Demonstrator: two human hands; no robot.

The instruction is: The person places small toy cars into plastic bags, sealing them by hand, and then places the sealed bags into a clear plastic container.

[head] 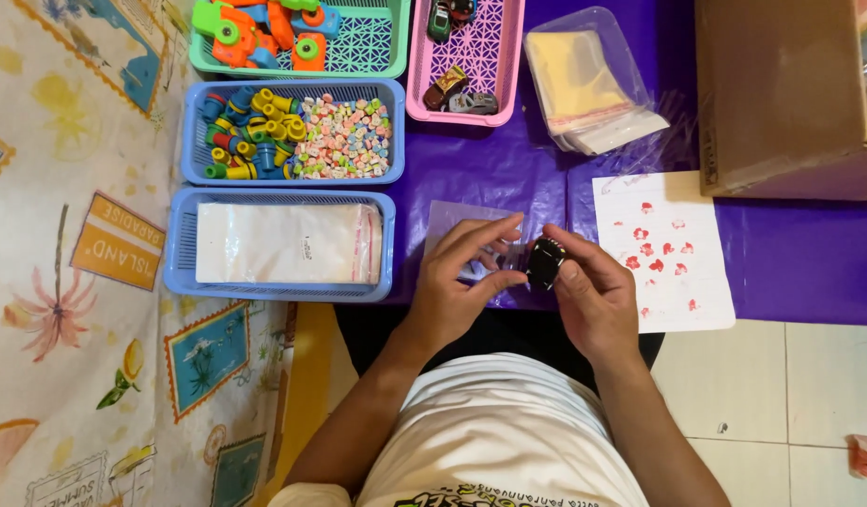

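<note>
My right hand (593,291) pinches a small black toy car (546,262) between thumb and fingers. My left hand (466,277) holds a small clear plastic bag (452,221) by its edge, fingers spread over it, right beside the toy car. Both hands hover over the near edge of a purple cloth (490,169), in front of my white shirt.
A blue basket (184,253) of clear bags sits left of my hands, behind it a blue basket (197,141) of coloured whistles and candies, a green basket (358,52) of toys and a pink basket (508,66) of toy cars. A bag stack (583,84), a red-spotted paper sheet (668,253) and a cardboard box (781,94) lie right.
</note>
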